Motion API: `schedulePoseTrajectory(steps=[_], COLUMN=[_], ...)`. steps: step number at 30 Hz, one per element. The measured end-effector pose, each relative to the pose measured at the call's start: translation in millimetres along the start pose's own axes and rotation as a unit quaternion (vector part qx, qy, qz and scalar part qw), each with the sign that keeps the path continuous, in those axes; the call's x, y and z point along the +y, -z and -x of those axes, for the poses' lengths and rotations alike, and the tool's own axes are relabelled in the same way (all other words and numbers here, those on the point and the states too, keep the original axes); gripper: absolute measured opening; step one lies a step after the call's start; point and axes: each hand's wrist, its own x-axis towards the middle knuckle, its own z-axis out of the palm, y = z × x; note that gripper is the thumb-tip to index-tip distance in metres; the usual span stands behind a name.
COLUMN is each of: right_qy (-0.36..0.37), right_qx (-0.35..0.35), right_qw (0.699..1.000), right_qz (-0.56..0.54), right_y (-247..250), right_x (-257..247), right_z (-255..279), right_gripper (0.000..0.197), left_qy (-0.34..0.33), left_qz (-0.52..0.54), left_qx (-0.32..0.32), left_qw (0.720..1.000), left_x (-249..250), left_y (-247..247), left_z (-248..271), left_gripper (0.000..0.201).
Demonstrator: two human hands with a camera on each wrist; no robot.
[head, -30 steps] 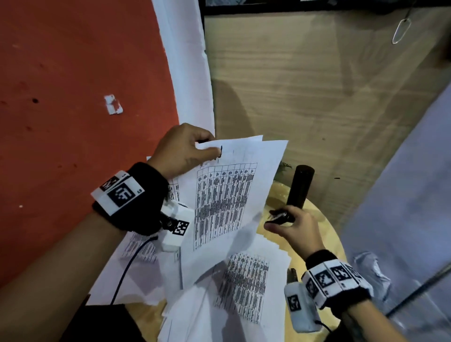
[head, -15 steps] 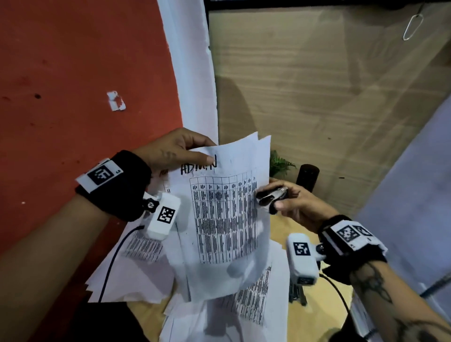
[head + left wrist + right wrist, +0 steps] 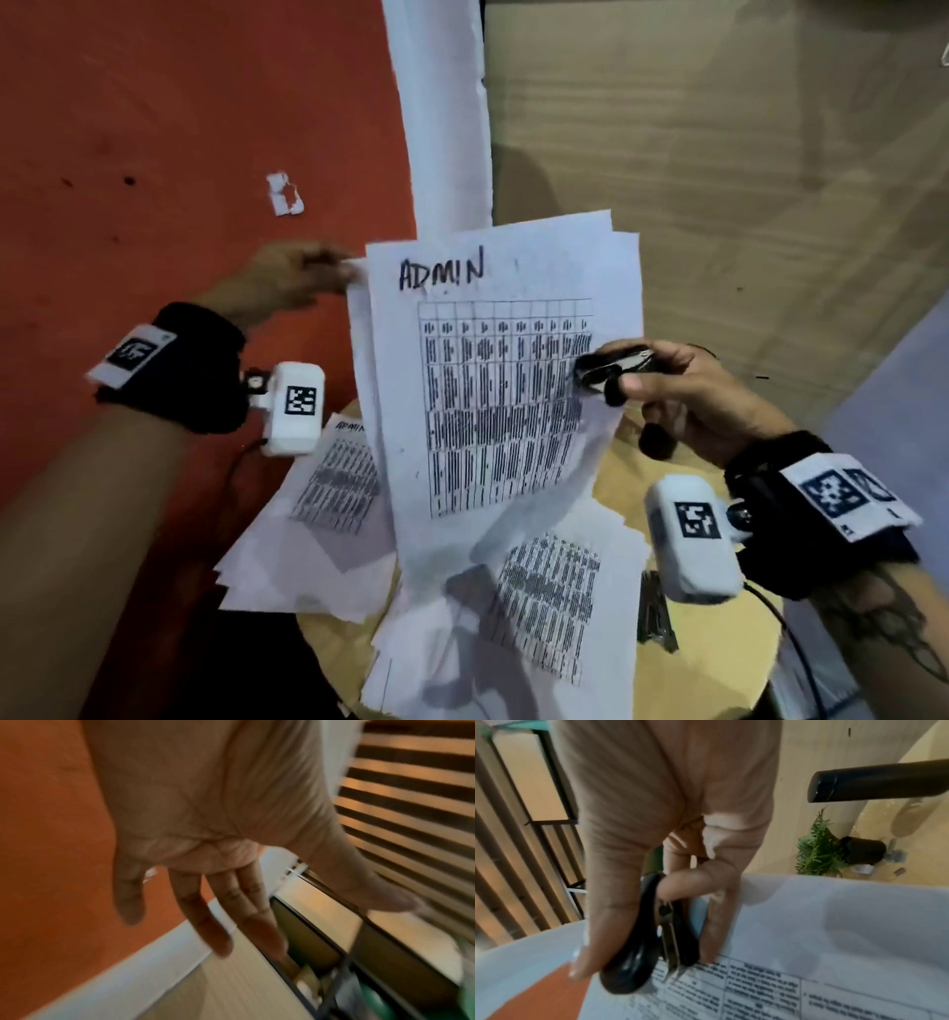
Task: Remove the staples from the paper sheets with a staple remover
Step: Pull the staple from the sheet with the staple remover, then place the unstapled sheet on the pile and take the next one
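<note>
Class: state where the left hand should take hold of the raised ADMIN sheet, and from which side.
Probably pinch its top-left corner, coming from the left: the ADMIN sheet stands upright, the right hand and staple remover occupy its right edge, and the left hand hovers beside that corner.

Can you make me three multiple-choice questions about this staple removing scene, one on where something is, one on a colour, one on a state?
1. Where is the staple remover?
A. In the right hand, at the ADMIN sheet's right edge
B. On the table
C. In the left hand

2. What colour is the wall behind the left hand?
A. Green
B. Orange-red
C. Black

3. How is the left hand?
A. Clenched fist
B. Fingers straight, holding nothing
C. Gripping a pen

Answers: A, the head view shows it there; B, the head and left wrist views show orange-red; B, the left wrist view shows straight fingers.
</note>
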Motion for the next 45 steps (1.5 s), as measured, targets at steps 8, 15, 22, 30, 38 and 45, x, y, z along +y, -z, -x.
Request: schedulePoseTrajectory(steps=[8,15,22,30,38,45], right_qy=[-0.122,-0.146,-0.305,-0.291,-0.251,-0.263], right_qx=[0.116,0.284,0.304,0.399,0.450,0.454], right_qw=[0.984,0.947,0.901,0.860,0.857,0.850], right_qz=[-0.063,0.017,0.051,0.126,-0.028,-0.034], right_y=[-16.8,9.3,48.7,58.8,62.5,65.9], right_x=[61.1,130.4,232.5,303.8,308.1,312.2], right_z=[-39.5,-49.4,4.1,73.0,80.0,79.0], right_gripper=[0.027,0.014,0.012,0.044,0.026,0.014], left_qy=[0.141,0.130,0.253,0.298,0.237,0.267], left_qz=[0.173,-0.052,-0.254,-0.454,-0.456,-0.324], left_qx=[-0.016,0.188,0.134,0.022,0.077,-0.204], left_qw=[0.975,0.972,0.924,0.840,0.854,0.884], left_x=[-111.1,-165.2,-275.4,-321.8,-327.7,-285.0], left_y=[-55.3,-5.5,48.8,5.9,-31.6,-220.4], left_z=[52.2,10.7,-29.0,-20.6,-57.7,-9.5], left_gripper=[0.071,0.038,0.050,0.084,0.063,0.049])
